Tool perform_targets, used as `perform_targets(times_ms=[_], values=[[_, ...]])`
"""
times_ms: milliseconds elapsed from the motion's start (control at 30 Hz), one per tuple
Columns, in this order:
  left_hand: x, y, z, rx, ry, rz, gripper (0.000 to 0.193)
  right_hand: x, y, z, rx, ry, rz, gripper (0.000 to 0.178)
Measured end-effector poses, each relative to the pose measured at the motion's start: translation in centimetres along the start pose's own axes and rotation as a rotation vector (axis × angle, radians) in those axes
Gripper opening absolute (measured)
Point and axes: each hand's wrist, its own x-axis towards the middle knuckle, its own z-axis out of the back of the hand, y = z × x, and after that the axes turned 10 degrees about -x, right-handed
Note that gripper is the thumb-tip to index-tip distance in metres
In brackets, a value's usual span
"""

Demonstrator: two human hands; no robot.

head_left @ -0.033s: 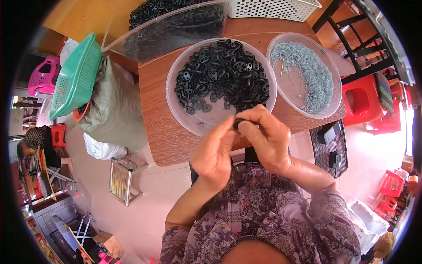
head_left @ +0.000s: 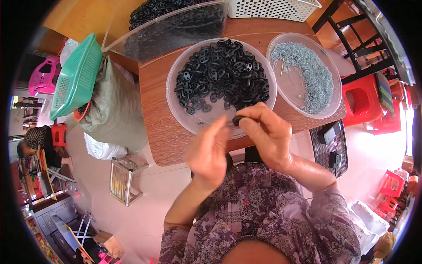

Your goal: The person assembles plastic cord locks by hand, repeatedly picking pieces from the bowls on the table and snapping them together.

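Note:
My right hand [head_left: 268,134] pinches a small black oval piece [head_left: 238,120] between thumb and forefinger, above the near rim of a round clear tub [head_left: 172,103]. Close beside it on the left, my left hand [head_left: 206,152] is smeared by motion, and I cannot make out whether its fingers hold anything. Inside the tub lies a heap of black oval plastic pieces [head_left: 222,72], many with two holes. To its right, a second clear round tub [head_left: 288,90] contains a pile of small silvery-grey metal parts [head_left: 318,81], too small to name exactly.
Both tubs stand on a brown wooden table [head_left: 160,145]. Behind them are a clear bin [head_left: 176,39] of more black pieces and a white perforated basket [head_left: 274,11]. A green basket [head_left: 77,81] rests by a grey sack [head_left: 114,105] at left; red stools [head_left: 362,105] stand at right.
My left hand has moved slightly left and down, away from the black oval piece. My right hand stays nearly in place, still pinching it.

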Motion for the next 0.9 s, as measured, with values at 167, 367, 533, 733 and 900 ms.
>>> perform_targets(times_ms=[167,367,533,733,900], values=[[2.9,2.0,4.0,0.202,-0.077,0.018,0.013,4.4,-0.1,3.3,-0.239,-0.06,0.109,0.014],[4.6,2.7,3.9,0.427,0.209,-0.213,0.023,15.0,-0.8,8.7,-0.456,-0.195,0.217,0.019],[4.9,3.7,3.2,0.663,0.475,-0.13,0.026,23.7,1.0,10.8,-0.85,-0.454,0.238,0.021],[5.6,4.2,3.4,0.367,0.33,-0.107,0.025,29.7,-1.5,13.4,-1.086,-0.542,0.451,0.022],[5.8,4.7,3.4,0.383,0.346,-0.049,0.02,25.3,-1.2,11.3,-0.964,-0.497,0.458,0.02]])
